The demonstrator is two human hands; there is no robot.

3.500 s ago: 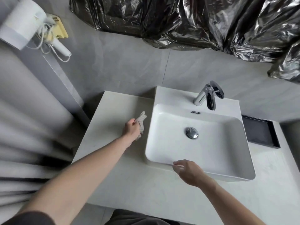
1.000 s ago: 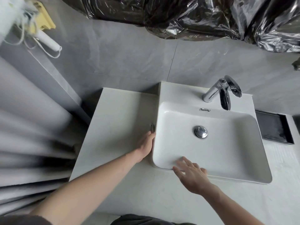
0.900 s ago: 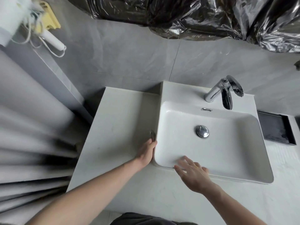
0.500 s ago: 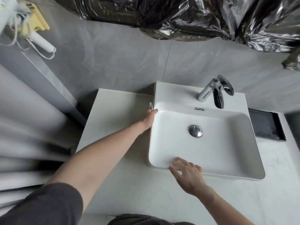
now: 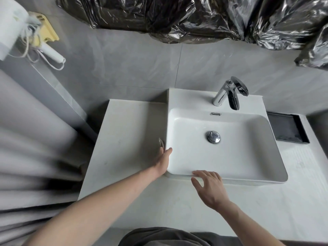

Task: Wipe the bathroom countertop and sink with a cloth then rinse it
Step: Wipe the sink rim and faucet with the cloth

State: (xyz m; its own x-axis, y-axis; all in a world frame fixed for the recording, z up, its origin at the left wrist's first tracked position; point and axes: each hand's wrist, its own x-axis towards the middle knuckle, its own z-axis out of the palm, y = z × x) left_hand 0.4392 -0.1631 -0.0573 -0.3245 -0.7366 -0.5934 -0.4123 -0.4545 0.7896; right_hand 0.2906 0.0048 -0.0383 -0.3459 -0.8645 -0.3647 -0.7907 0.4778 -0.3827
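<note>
left hand (image 5: 164,161) slid back down sink (image 5: 230,157) side, cloth (image 5: 161,142) pressed under fingers; right hand (image 5: 209,188) open on rim; basin unwiped

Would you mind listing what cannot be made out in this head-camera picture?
- Cloth: only a small tip shows beyond the left hand; the hand and the sink wall hide the rest.
- Left fingers: their grip is hidden between hand and sink wall.
- Hair dryer: cut off by the top left edge and blurred.
- Black tray: its contents are too dark to tell.
- Grey surface on the left: blurred.
</note>
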